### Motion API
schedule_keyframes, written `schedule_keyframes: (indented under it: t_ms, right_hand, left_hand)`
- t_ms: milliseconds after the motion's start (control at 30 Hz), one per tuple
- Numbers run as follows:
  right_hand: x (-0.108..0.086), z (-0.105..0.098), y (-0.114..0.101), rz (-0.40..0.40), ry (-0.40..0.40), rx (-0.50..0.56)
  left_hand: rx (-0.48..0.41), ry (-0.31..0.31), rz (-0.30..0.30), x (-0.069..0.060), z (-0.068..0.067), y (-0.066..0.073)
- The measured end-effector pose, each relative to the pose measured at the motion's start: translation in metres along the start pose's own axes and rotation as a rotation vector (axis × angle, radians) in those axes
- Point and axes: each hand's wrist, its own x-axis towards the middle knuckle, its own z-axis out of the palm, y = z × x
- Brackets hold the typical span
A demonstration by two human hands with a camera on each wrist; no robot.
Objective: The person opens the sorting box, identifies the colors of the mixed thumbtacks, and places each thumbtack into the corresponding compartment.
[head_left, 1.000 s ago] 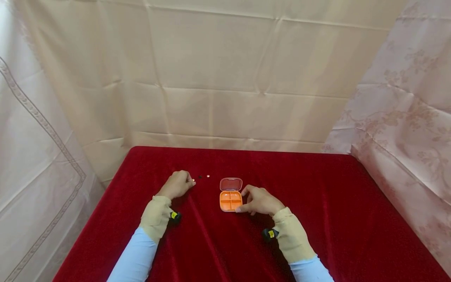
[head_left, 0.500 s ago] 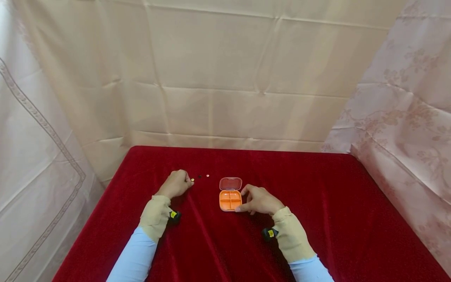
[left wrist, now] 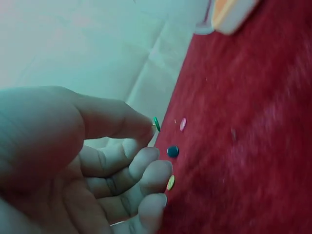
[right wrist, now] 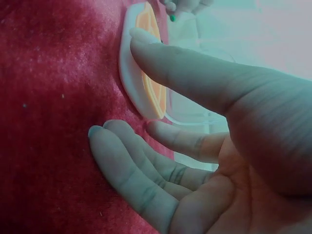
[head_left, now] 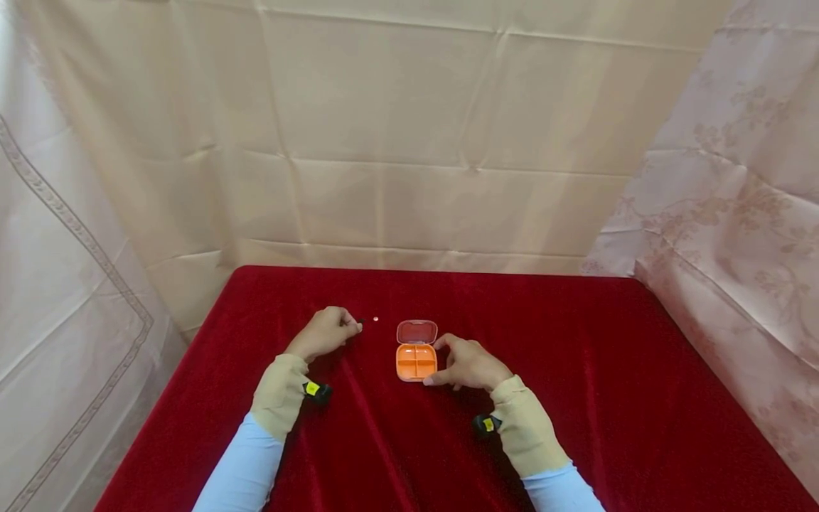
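Observation:
My left hand (head_left: 323,333) pinches a green thumbtack (left wrist: 156,124) between thumb and index finger, its other fingers loosely curled. Close to those fingers on the cloth are a yellow thumbtack (left wrist: 170,183), a dark thumbtack (left wrist: 173,151) and a pink thumbtack (left wrist: 183,124). An orange pill box (head_left: 416,361), divided into several compartments, stands with its clear lid (head_left: 416,331) tipped back. My right hand (head_left: 475,364) holds the box at its right side, thumb at the front corner and index finger near the hinge. The compartments show nothing inside in the head view.
A red velvet cloth (head_left: 544,334) covers the table and has a few creases. Beige curtain (head_left: 409,178) hangs behind the far edge, with pale fabric at the left and floral fabric (head_left: 736,213) at the right.
My left hand has shifted slightly right and its fingers have risen and spread, now hiding the yellow thumbtack in the head view. The right hand and the pill box stay in place.

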Motion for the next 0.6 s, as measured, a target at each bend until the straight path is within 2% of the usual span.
schedule_keyframes:
  t_ms: [167, 600]
  right_hand:
    - [0.001, 0.003, -0.001, -0.002, 0.021, 0.010]
    - [0.004, 0.014, -0.003, -0.021, 0.065, 0.047]
  left_hand:
    - [-0.073, -0.009, 0.007, 0.000, 0.001, 0.004]
    - [-0.095, -0.012, 0.002, -0.002, 0.003, 0.007]
